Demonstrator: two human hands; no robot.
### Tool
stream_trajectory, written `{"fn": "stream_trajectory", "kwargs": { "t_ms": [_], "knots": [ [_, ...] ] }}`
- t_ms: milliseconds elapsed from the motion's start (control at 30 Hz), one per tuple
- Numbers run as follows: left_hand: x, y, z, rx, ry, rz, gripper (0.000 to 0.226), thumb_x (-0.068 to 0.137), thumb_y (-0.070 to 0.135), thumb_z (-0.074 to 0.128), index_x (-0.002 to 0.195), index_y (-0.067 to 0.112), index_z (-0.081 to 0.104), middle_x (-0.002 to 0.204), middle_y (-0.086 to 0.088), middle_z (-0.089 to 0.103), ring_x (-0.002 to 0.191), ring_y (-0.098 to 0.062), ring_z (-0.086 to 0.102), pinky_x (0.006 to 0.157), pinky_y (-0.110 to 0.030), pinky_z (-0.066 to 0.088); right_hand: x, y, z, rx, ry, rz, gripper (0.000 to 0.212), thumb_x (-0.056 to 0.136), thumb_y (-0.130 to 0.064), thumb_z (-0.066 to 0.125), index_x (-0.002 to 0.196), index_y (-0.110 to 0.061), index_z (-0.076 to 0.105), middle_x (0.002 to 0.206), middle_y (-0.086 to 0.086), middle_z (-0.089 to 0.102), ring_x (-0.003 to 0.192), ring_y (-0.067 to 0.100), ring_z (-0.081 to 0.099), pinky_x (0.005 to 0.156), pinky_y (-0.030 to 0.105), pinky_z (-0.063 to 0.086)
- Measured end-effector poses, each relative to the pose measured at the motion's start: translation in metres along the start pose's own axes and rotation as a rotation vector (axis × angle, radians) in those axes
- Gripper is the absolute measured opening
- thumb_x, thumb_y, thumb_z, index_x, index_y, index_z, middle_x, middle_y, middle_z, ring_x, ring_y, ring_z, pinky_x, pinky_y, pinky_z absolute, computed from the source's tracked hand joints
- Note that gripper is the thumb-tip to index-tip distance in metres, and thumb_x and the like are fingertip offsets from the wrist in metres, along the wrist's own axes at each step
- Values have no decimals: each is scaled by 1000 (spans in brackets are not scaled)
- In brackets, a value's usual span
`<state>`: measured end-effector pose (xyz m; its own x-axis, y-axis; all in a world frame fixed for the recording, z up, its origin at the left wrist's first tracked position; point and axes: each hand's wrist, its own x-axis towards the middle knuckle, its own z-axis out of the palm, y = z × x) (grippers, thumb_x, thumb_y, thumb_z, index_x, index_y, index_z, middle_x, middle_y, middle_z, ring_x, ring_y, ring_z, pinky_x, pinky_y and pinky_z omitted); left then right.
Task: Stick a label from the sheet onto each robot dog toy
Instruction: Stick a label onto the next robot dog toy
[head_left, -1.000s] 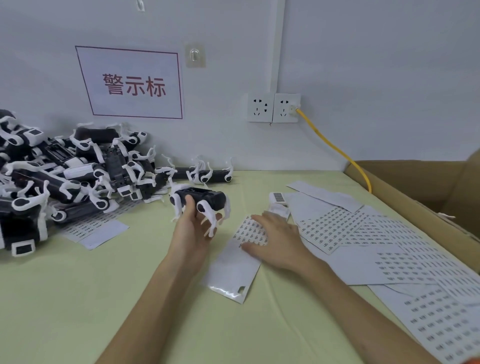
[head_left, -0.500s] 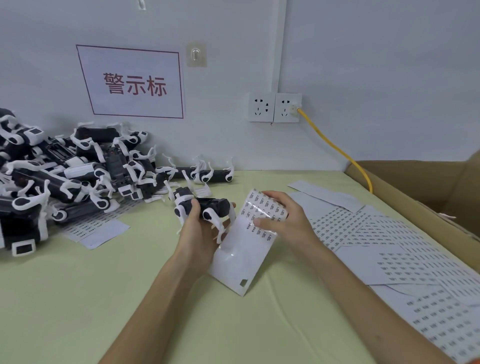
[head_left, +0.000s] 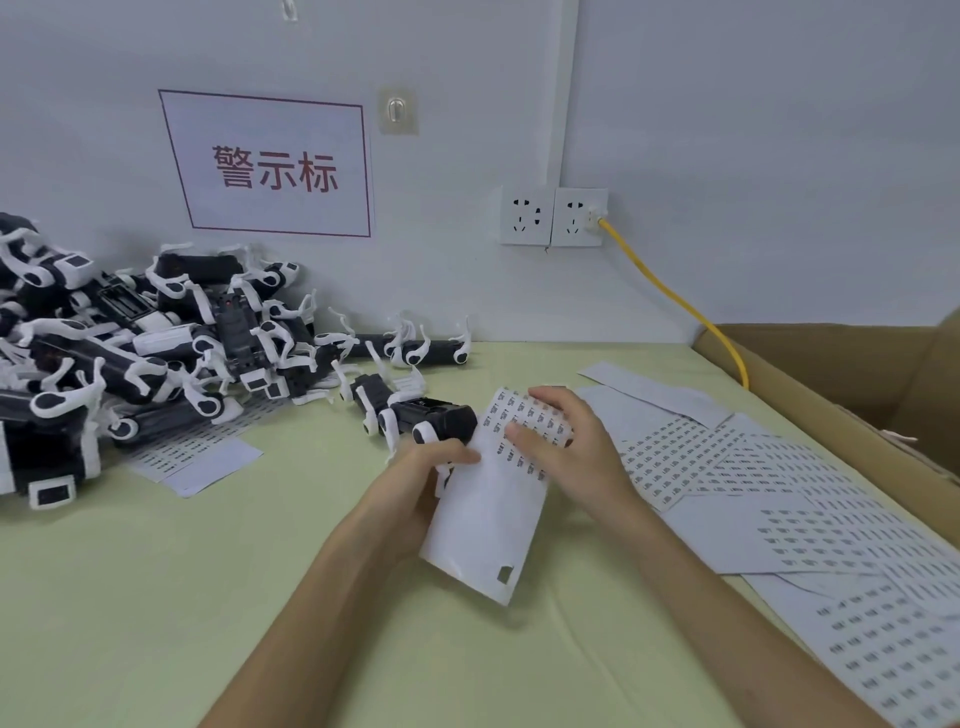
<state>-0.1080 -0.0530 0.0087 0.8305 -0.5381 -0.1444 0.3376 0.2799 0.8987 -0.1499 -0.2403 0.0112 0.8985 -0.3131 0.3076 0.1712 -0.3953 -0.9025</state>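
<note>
A black and white robot dog toy (head_left: 415, 413) is held above the table in my left hand (head_left: 415, 491), whose thumb also presses the left edge of a white label sheet (head_left: 488, 525). The sheet is lifted and tilted, with small printed labels on its upper half and bare backing below. My right hand (head_left: 563, 447) grips the sheet's upper right part, thumb on the labels and fingers curled over the top edge. A heap of several more robot dog toys (head_left: 130, 353) lies at the left against the wall.
Several more label sheets (head_left: 779, 499) are spread over the right side of the green table (head_left: 182, 597). A cardboard box (head_left: 857, 395) stands at the far right, with a yellow cable (head_left: 675, 301) running from the wall sockets. Loose sheets (head_left: 202, 457) lie beside the toy heap.
My right hand has picked the label sheet up off the table and tilted it upright. My left hand has brought the toy closer and now touches the sheet's edge.
</note>
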Motion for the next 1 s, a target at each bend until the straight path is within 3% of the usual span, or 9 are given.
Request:
{"fn": "stream_trajectory", "kwargs": {
  "t_ms": [100,167,267,400,533,667,767,833,1000],
  "knots": [
    [-1,0,1,13,22,46,23,71,0,70,92,6,78,102,-22,74,89,-38,75,75,-43,64,-3,0,3,-188,89,-197,50,83,-34,83,128,-29,62,136,-13,46,112,-23,44,95,1,32],
    [-1,0,2,3,39,63,31,66,3,70,97,3,74,102,-26,68,94,-43,70,91,-52,57,-4,-1,2,-246,150,-371,34,81,-23,85,111,-23,71,126,-10,54,114,-8,51,92,2,33],
    [-1,3,4,-8,100,109,46,62,6,70,105,13,57,106,-13,49,96,-34,44,89,-49,38,-6,-2,4,-151,73,-476,13,79,-10,84,87,-16,75,96,-5,66,94,11,64,87,16,44],
    [2,3,3,-7,159,136,23,64,7,68,80,8,52,87,-14,43,93,-33,36,77,-45,34,-10,1,10,-141,-48,-444,20,76,-21,86,92,-21,74,92,-13,68,92,12,66,85,15,45],
    [0,0,6,35,127,136,43,64,14,70,104,6,59,100,-14,51,94,-34,50,85,-47,36,-10,3,11,-121,-32,-415,16,79,-19,86,87,-20,72,88,-13,70,86,10,69,81,14,49],
    [4,-5,4,155,91,182,43,63,12,73,102,2,56,88,-12,58,86,-29,62,79,-41,46,-12,1,11,-154,11,-434,11,81,-8,82,80,-14,73,77,-11,70,78,6,68,75,10,46],
    [6,-5,2,232,46,235,25,63,2,66,83,9,52,68,1,59,64,-17,63,55,-25,50,-11,0,8,-147,24,-397,11,82,-4,81,76,-10,74,73,-11,69,73,7,67,74,15,49],
    [6,-5,2,245,33,245,22,63,1,63,80,10,51,66,0,56,60,-16,60,50,-24,48,-11,-1,7,-113,7,-352,15,82,-2,80,73,-12,74,71,-11,69,72,9,67,75,19,52],
    [6,-4,2,246,58,216,35,61,2,62,94,10,56,69,4,59,61,-13,60,49,-21,47,-9,-4,2,-27,-42,-261,18,85,0,77,73,-14,75,71,-12,71,73,10,68,76,23,54]
  ]
}}
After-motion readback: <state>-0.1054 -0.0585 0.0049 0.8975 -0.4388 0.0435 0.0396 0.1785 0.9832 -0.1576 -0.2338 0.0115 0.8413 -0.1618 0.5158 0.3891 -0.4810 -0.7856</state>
